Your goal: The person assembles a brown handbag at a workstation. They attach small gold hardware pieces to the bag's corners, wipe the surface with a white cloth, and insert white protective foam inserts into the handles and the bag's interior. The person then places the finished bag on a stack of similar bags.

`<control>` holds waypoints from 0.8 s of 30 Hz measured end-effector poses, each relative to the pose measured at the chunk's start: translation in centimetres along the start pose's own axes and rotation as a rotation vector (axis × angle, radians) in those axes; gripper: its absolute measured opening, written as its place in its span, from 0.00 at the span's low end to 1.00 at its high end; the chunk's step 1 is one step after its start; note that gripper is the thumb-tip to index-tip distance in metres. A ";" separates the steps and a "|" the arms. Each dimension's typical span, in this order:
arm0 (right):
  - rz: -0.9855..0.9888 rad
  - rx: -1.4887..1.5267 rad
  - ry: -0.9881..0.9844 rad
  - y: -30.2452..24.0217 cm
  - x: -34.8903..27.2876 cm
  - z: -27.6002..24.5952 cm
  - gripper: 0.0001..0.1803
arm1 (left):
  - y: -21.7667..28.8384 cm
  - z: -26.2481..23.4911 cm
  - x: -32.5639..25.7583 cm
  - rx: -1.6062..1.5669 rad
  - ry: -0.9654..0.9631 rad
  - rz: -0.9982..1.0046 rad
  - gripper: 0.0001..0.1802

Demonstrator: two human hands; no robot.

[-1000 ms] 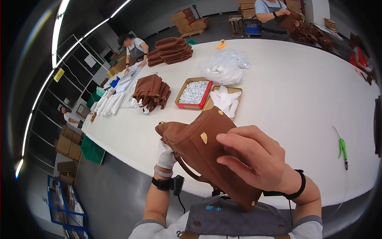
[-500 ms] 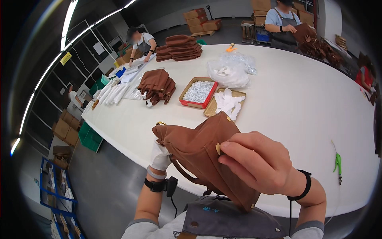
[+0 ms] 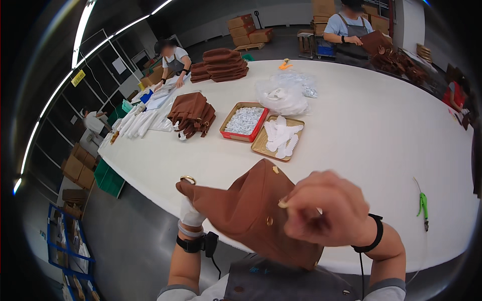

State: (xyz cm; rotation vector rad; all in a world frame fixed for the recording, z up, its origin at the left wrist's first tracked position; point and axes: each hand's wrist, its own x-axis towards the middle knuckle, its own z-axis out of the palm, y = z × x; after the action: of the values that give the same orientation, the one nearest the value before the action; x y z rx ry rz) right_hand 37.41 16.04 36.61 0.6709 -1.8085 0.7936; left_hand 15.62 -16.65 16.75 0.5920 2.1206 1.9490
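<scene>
A brown bag (image 3: 241,210) is tilted in front of me, its flat bottom turned up toward the right. My left hand (image 3: 191,213), in a white glove, grips it from the left; most of its fingers are hidden behind the bag. A gold ring (image 3: 188,179) shows at that end. My right hand (image 3: 326,208) is bare and slightly blurred, raised just off the bag. Thumb and forefinger pinch a small yellowish scrap (image 3: 283,203). Beside it a round gold stud (image 3: 269,220) shows on the bag. Another yellowish patch (image 3: 275,170) sits at the far corner.
On the white table (image 3: 361,135) lie a red box of small white pieces (image 3: 245,120), a tray of white cutouts (image 3: 278,138), clear plastic bags (image 3: 283,93), piled brown bags (image 3: 192,114) and a green air gun (image 3: 423,205). Co-workers (image 3: 173,62) stand around the far side.
My right hand has drawn back from the bag with the yellowish scrap, and a gold stud shows where the scrap was. The bag has shifted slightly left and down.
</scene>
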 end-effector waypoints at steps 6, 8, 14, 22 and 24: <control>0.507 0.219 0.174 2.2 -0.5 0.5 0.06 | 7.4 4.8 -1.2 -0.440 0.336 -0.095 0.18; 0.324 0.066 0.004 1.6 -0.7 0.8 0.06 | 10.4 6.6 -1.2 -0.484 0.481 -0.129 0.16; 0.288 0.020 0.024 1.8 -0.3 1.1 0.11 | 15.5 11.3 -0.5 -0.546 0.817 -0.260 0.13; 0.268 0.006 -0.032 2.0 -1.0 0.6 0.13 | 13.9 9.8 -1.2 -0.546 0.414 -0.140 0.17; 0.274 0.013 -0.066 2.1 -1.2 0.6 0.13 | 13.1 9.0 -1.3 -0.518 0.179 -0.071 0.18</control>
State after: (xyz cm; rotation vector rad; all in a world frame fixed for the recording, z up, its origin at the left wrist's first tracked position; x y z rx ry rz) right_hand 35.89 16.99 34.88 0.4670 -1.9834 0.9739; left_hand 22.47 -8.43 28.51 0.2464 1.5821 2.4489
